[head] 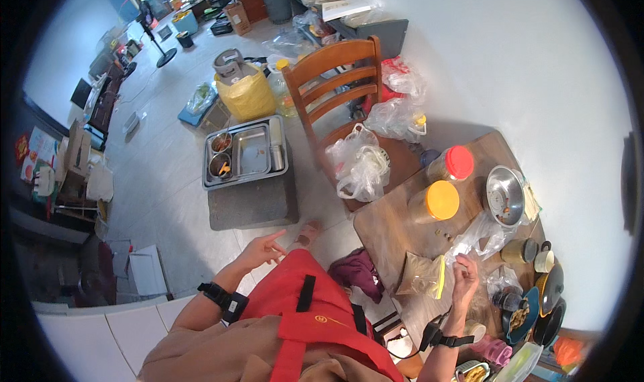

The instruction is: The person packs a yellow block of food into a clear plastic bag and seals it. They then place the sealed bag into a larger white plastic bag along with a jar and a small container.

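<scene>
My left hand (261, 251) hangs above my lap and the red apron (302, 291), fingers apart and holding nothing. Over the wooden table, my right hand (465, 272) has its fingers bent beside a thin clear plastic bag (480, 236); whether it pinches the bag I cannot tell. Just left of that hand lies a zip bag of brownish powder (421, 276) with a yellow-green seal. Behind it stand a jar with a yellow lid (441, 200) and a jar with a red lid (458, 162). A steel bowl (504, 195) with food bits sits near the wall.
A wooden chair (334, 54) carries plastic bags (359, 165). Left of it, a steel tray (251, 150) with small pots rests on a dark box (254, 208). A gas cylinder in a yellow bag (246, 97) stands behind. Pans (551, 291) and a pink bottle (493, 351) crowd the table's right side.
</scene>
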A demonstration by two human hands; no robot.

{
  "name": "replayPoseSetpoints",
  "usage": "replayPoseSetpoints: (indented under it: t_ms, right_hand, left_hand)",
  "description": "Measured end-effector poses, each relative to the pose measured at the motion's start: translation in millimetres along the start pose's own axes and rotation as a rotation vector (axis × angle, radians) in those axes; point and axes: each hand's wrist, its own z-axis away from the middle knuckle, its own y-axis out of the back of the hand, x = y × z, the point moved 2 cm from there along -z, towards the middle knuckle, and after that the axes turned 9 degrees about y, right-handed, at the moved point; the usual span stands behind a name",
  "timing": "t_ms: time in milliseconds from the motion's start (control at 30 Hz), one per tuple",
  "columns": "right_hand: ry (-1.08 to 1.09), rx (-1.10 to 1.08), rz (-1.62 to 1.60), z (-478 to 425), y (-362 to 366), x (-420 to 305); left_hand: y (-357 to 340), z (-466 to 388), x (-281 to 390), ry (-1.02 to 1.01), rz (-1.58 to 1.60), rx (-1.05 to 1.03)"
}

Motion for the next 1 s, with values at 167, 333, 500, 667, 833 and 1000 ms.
replayPoseSetpoints:
  t_ms: [167,333,500,667,833,1000]
  right_hand:
    - [-0.376,-0.101,-0.105,-12.5,-41.2,-76.8]
    - [-0.400,-0.283,-0.113,-4.8,-85.5,-99.9]
    - [-0.551,-0.348,-0.032,-20.8,-160.0,-137.3]
    - [-0.693,-0.255,-0.124,-18.7,-221.8,-138.9]
    - [-0.848,-0.137,0.092,11.8,-235.5,-159.5]
    - [-0.888,-0.023,0.014,-16.1,-252.3,-169.2]
  left_hand:
    - [16.3,-85.0,38.0,-0.078,-0.060,-0.028]
    - [42.2,-208.0,102.0,-0.202,-0.034,-0.013]
    - [47.5,-361.5,164.7,-0.170,-0.083,0.147]
    - [2.7,-475.5,214.1,-0.227,-0.046,0.102]
    - [-42.0,-602.4,207.7,-0.494,-0.660,0.259]
    - [-13.1,-652.9,189.4,-0.075,0.133,-0.141]
